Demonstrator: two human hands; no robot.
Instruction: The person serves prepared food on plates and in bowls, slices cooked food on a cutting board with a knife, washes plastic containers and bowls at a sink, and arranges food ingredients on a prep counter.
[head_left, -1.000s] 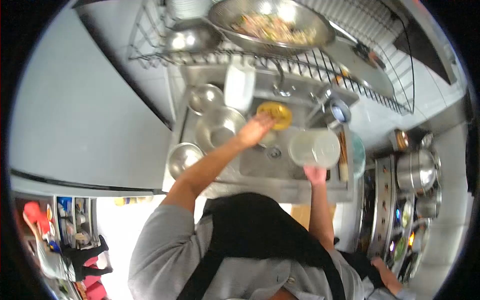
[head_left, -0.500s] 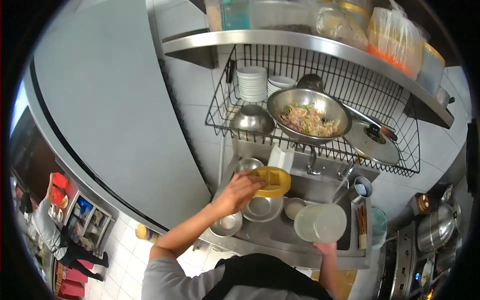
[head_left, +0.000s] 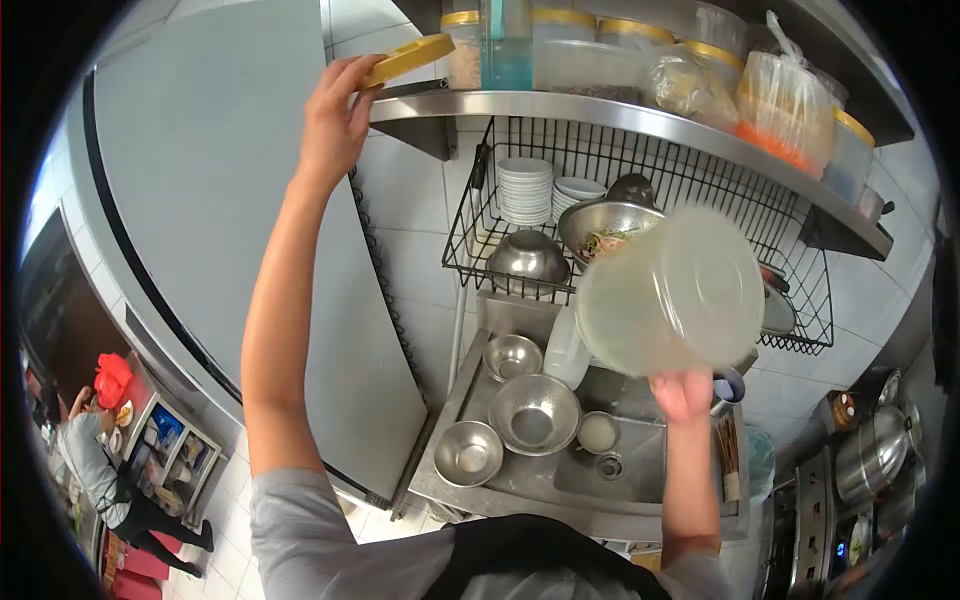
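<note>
Pinching the yellow lid [head_left: 412, 58] at upper left, the left hand [head_left: 334, 122] seems engaged in handling it apart from the translucent plastic container [head_left: 672, 290], right of centre, which the right hand [head_left: 684, 393] supports, finger closure hidden, with steadiness likely called for next.

The left grip [head_left: 336, 122] pinches, raised higher than the right grip [head_left: 684, 394].

No text, label, brand or number can be read anywhere; no sign can be made out on any surface.
</note>
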